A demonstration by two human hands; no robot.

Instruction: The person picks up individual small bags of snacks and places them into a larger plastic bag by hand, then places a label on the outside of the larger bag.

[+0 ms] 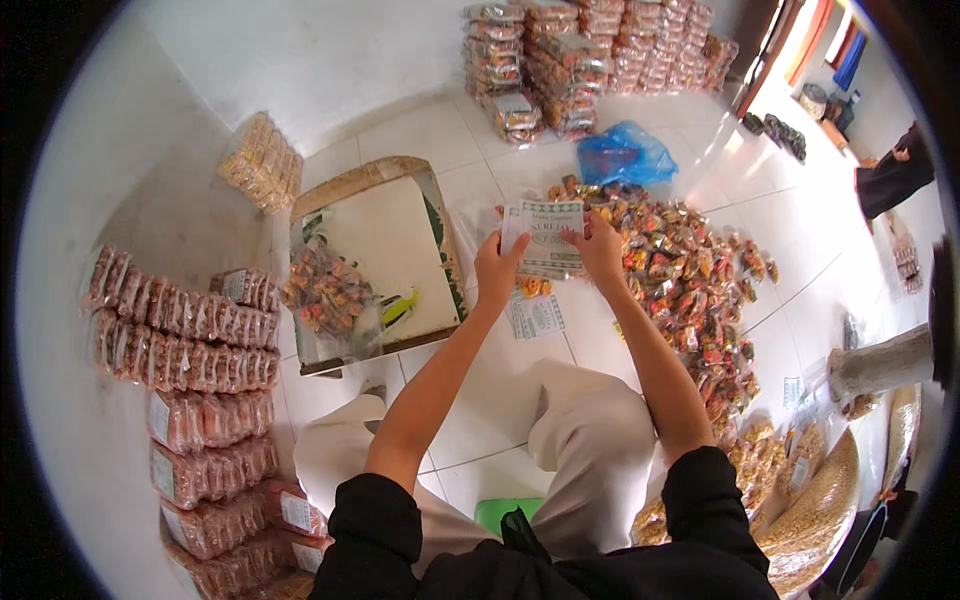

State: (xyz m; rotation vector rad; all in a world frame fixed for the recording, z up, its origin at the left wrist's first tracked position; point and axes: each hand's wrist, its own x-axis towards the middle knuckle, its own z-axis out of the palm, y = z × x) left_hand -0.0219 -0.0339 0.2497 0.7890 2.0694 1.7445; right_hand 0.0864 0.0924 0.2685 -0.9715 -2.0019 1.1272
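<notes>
Both of my hands hold a small stack of printed paper labels (552,232) with green borders and writing, raised over the tiled floor. My left hand (498,271) pinches the left side, where one sheet sticks out from the others. At the right edge, my right hand (598,247) grips the stack with its thumb on the front. More labels (538,318) lie on the floor just below. To the left, a low board with a wooden rim (456,281) bears a clear plastic bag of small snack packets (330,289) and a yellow-green cutter-like tool (400,306).
Loose snack packets (675,277) cover the floor at right, near a blue plastic bag (627,154). Stacked packs (187,322) line the left wall; others (570,60) stand behind. Large snack sacks (814,502) lie lower right. Another person's dark sleeve (896,176) shows far right.
</notes>
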